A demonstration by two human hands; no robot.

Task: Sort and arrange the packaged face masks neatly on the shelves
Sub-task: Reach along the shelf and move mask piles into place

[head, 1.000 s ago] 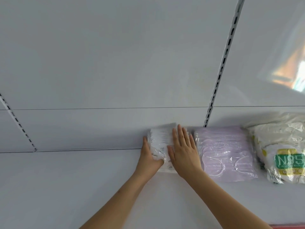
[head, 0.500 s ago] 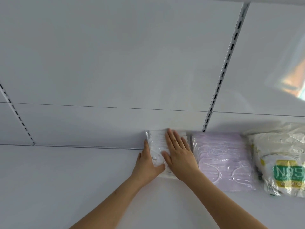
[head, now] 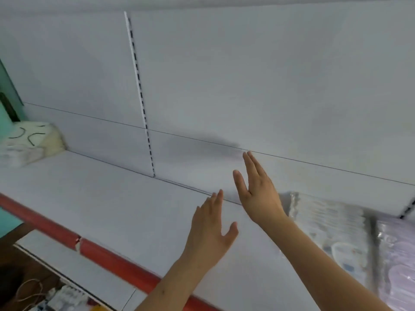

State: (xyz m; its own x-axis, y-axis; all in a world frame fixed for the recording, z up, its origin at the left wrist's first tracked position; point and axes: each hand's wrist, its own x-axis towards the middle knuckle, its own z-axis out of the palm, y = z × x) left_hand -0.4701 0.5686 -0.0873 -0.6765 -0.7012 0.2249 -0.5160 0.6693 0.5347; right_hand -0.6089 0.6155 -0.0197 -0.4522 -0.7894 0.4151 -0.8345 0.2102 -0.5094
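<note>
While both hover above the shelf (head: 107, 198), left hand (head: 208, 230) and right hand (head: 258, 194) spread flat, holding nothing.

Two hands (head: 211, 230) (head: 258, 189), three mask packs (head: 332, 230) (head: 397, 261) (head: 29, 142), one shelf (head: 101, 198)

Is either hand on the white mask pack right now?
Apart. The head view shows the left hand and right hand open and lifted, to the left of the white mask pack; only the right forearm crosses in front of its edge.
</note>
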